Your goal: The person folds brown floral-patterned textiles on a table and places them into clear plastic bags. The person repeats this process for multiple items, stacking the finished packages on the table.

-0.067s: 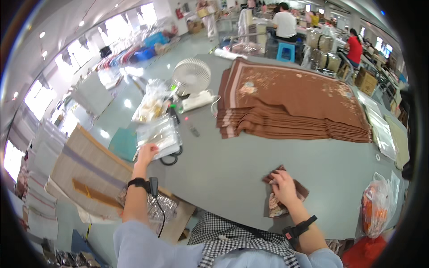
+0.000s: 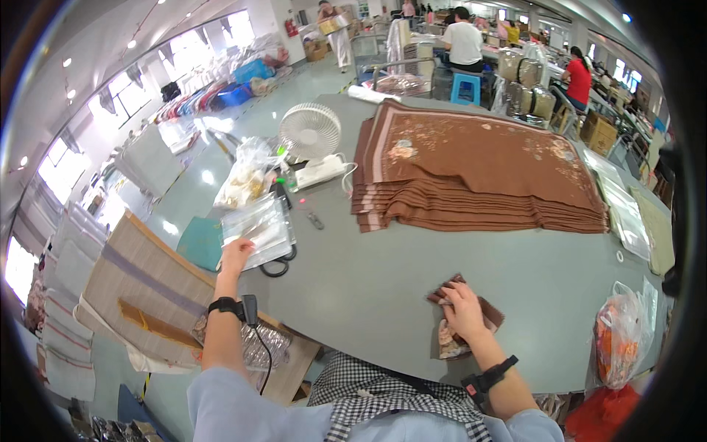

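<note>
My left hand (image 2: 236, 255) is at the near edge of a stack of clear plastic bags (image 2: 258, 227) on the left of the grey table, its fingertips pinched on the bag edge. Black scissor handles (image 2: 280, 267) stick out beside the bags. On the table in front of me, my right hand (image 2: 464, 309) lies over a small folded brown floral cloth (image 2: 448, 340), fingers bent and gripping it. Part of this cloth is hidden under the palm. Farther back is a thick pile of brown floral shawls (image 2: 471, 169) with pale borders.
A white fan (image 2: 310, 131) stands at the table's far left, near a bag of small items (image 2: 244, 177) and a small grey tool (image 2: 315, 219). Flat plastic packets (image 2: 622, 214) and an orange-filled plastic bag (image 2: 617, 339) lie at the right edge. People sit working farther off.
</note>
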`<state>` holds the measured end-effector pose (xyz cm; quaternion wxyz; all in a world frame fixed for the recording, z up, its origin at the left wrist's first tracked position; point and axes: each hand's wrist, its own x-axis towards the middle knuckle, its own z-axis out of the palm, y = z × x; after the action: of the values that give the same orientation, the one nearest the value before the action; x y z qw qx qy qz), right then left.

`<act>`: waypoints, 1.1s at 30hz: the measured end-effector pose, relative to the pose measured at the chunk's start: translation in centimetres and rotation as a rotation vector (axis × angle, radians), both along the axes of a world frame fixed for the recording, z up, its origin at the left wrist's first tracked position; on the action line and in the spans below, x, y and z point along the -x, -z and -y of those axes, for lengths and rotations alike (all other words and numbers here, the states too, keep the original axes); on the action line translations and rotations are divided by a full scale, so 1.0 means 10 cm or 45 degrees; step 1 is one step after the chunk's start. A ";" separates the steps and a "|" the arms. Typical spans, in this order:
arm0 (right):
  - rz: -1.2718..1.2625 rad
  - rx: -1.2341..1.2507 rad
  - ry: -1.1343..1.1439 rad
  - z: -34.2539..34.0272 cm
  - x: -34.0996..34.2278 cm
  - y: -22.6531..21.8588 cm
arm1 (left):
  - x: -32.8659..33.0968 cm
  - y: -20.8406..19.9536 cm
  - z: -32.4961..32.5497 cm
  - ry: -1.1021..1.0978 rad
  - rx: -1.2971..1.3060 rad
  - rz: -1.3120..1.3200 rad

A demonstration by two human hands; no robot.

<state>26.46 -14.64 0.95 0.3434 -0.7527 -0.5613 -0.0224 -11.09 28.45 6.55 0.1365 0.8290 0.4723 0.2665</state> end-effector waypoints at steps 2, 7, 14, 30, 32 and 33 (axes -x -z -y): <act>-0.004 0.073 0.012 0.01 0.03 0.06 | 0.07 0.02 -0.01 -0.043 -0.186 0.133; -0.027 -0.001 0.020 0.04 0.03 0.26 | -0.15 0.07 0.25 -0.090 -0.431 0.106; -0.160 -0.168 0.029 0.05 0.23 0.05 | -1.49 0.48 2.20 0.708 -0.108 -0.148; 0.105 0.082 -0.048 -0.07 0.67 0.23 | -1.13 0.57 2.19 1.299 0.037 0.068; 0.110 0.076 -0.093 -0.09 0.64 0.19 | -1.04 0.54 2.11 1.276 0.062 -0.046; 0.099 0.138 -0.119 -0.09 0.63 0.17 | -1.03 0.53 2.10 1.252 0.049 -0.070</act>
<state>20.17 -13.73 -0.70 0.2807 -0.7416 -0.6093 -0.0052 -0.79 7.44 1.25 0.2490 0.9578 0.0334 0.1399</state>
